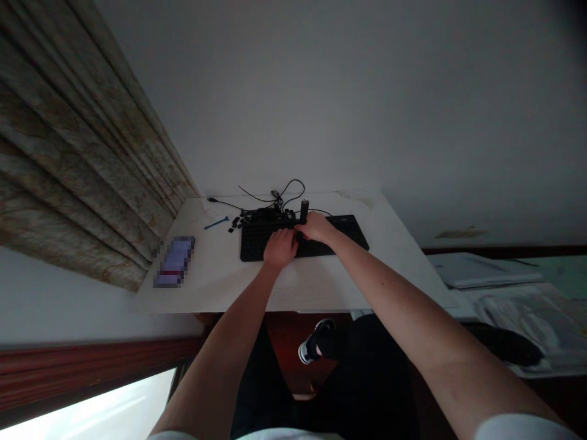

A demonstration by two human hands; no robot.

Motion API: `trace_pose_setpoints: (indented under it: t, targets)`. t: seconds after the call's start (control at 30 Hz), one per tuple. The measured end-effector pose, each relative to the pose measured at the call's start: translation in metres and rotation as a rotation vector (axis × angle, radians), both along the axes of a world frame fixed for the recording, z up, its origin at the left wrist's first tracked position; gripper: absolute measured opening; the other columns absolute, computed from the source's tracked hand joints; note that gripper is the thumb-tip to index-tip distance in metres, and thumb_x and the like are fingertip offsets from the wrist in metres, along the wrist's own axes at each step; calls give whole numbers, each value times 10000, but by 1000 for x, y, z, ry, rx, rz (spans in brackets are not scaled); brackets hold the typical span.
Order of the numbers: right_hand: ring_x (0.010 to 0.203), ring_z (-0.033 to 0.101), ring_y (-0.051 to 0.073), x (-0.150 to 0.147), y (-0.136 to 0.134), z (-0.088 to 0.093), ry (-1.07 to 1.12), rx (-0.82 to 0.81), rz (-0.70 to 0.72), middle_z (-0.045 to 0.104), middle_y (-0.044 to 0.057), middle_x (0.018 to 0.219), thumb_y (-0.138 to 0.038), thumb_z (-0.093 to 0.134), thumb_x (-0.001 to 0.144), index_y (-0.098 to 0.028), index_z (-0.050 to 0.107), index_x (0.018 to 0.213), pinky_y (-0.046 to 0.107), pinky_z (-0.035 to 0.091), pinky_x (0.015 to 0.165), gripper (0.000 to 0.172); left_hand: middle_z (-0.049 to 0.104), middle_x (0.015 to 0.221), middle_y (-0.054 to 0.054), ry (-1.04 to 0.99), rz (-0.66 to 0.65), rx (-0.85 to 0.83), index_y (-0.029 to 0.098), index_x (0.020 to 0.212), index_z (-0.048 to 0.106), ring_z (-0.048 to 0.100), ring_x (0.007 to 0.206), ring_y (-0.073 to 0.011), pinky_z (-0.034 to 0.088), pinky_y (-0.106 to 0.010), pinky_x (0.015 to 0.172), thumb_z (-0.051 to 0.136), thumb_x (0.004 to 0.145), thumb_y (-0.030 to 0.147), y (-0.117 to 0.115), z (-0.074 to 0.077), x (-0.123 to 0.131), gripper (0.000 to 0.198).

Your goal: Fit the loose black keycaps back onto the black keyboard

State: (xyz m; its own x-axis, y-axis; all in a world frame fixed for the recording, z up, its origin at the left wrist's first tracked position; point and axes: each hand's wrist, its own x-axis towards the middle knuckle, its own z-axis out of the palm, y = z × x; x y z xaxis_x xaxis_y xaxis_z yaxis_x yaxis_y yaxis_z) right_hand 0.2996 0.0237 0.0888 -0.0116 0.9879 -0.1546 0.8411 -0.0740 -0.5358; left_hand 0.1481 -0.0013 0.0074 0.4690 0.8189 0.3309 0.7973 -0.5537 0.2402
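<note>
A black keyboard [348, 231] lies on a white table [215, 275]. My left hand [279, 247] rests on the keyboard's middle with its fingers curled; what they hold, if anything, is hidden. My right hand [316, 227] lies just beyond it on the keys, fingers bent down against the keyboard. A small dark upright tool [304, 209] stands right behind my right hand. Several loose black keycaps [236, 223] lie scattered off the keyboard's far left corner.
A thin blue tool [216, 223] lies left of the keycaps. A phone [174, 261] sits near the table's left edge. Black cable [279, 194] loops at the back by the wall. A curtain [82, 159] hangs at left; papers [504, 287] lie at right.
</note>
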Motion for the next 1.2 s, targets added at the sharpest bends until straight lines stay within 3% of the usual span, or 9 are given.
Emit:
trace_pose_setpoints:
  t: [0.2, 0.33, 1.03, 1.2]
  targets:
    - [492, 664, 216, 1, 9, -9, 257, -100, -83, 609, 53, 461, -251, 777, 777, -159, 655, 632, 300, 574, 498, 210, 674, 1024, -122, -21, 11, -8, 177, 1083, 623, 607, 1014, -280, 464, -429, 902, 476, 964, 213, 0, -1, 1, 193]
    - [481, 665, 219, 5, 15, -14, 345, -116, -135, 626, 58, 481, -221, 808, 737, -146, 653, 656, 308, 584, 469, 190, 678, 1027, -124, -9, 19, 6, 170, 1078, 619, 610, 1006, -281, 465, -425, 893, 474, 971, 221, 0, -1, 1, 187]
    - [525, 670, 168, 9, 5, -2, 354, -142, -132, 691, 84, 616, -148, 714, 827, -100, 656, 733, 255, 593, 494, 121, 687, 1071, -105, 52, 36, 2, 163, 1149, 599, 614, 1043, -263, 450, -392, 921, 447, 994, 217, -2, 0, 0, 224]
    - [551, 672, 167, 8, 2, -5, 334, -130, -72, 706, 96, 664, -154, 696, 841, -97, 670, 763, 247, 574, 520, 100, 683, 1083, -108, 70, 47, -19, 166, 1147, 602, 608, 1054, -263, 444, -390, 924, 428, 1004, 224, -3, 4, 0, 232]
